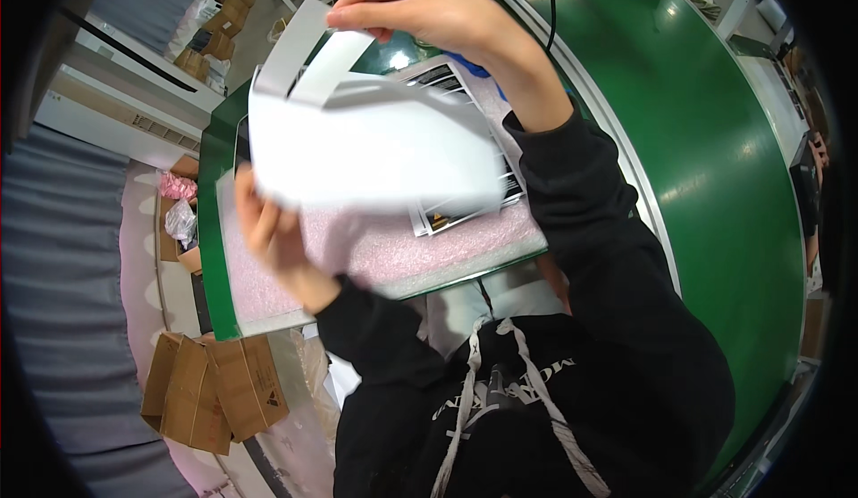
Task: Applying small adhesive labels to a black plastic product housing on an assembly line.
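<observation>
A large white sheet [375, 149], slightly blurred, is held above the bench with its plain side showing. My left hand [268, 225] grips its lower left edge; part of the fingers is behind the sheet. At the top, my right hand [429, 6] is closed in a pinch on a white strip [335, 64] that stands up from the sheet's upper edge. A second pale strip [297, 46] rises beside it. Beneath lie black-and-white printed sheets [451, 216] on a pink foam mat [384, 248], partly hidden by the white sheet.
The mat lies on a green-topped bench [210, 221]. To the right runs a long green surface [706, 203] with a pale metal rail [639, 167]. Open cardboard boxes [214, 391] stand on the floor at lower left, near a grey curtain [67, 274]. Something blue [469, 64] lies behind the sheets.
</observation>
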Tool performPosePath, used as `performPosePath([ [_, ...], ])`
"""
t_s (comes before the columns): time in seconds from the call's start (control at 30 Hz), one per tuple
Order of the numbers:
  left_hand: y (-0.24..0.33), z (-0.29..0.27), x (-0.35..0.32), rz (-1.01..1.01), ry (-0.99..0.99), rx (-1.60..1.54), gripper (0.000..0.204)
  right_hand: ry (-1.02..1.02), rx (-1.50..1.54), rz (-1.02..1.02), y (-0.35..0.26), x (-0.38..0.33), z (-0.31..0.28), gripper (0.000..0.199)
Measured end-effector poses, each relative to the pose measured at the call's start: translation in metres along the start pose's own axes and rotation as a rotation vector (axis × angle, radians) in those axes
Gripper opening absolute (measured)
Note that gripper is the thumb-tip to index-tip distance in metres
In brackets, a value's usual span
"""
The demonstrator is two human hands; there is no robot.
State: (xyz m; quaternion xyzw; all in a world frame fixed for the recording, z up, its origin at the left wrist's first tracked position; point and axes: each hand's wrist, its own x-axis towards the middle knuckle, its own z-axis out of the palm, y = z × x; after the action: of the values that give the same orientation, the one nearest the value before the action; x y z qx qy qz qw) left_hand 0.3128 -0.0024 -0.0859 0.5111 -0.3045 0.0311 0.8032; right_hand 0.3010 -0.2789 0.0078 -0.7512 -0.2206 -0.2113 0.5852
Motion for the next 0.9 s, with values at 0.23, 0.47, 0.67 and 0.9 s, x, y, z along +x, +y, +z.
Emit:
performPosePath([
  [0.23,0.095,-0.176,-0.272,0.172,0.64,-0.167,0.035,-0.155,0.318,0.001,-0.022,-0.011,-0.024,0.021],
  [0.47,0.0,-0.236,-0.557,-0.31,1.881,0.06,0.021,-0.115,0.174,0.077,-0.039,-0.018,-0.027,0.022],
  [0.67,-0.073,-0.245,-0.62,-0.958,1.941,0.104,0.022,-0.157,0.256,-0.01,-0.03,-0.018,-0.024,0.022],
  [0.9,-0.053,-0.268,-0.587,-1.312,1.758,0.247,0.026,-0.162,0.262,-0.006,-0.039,-0.018,-0.013,0.023],
])
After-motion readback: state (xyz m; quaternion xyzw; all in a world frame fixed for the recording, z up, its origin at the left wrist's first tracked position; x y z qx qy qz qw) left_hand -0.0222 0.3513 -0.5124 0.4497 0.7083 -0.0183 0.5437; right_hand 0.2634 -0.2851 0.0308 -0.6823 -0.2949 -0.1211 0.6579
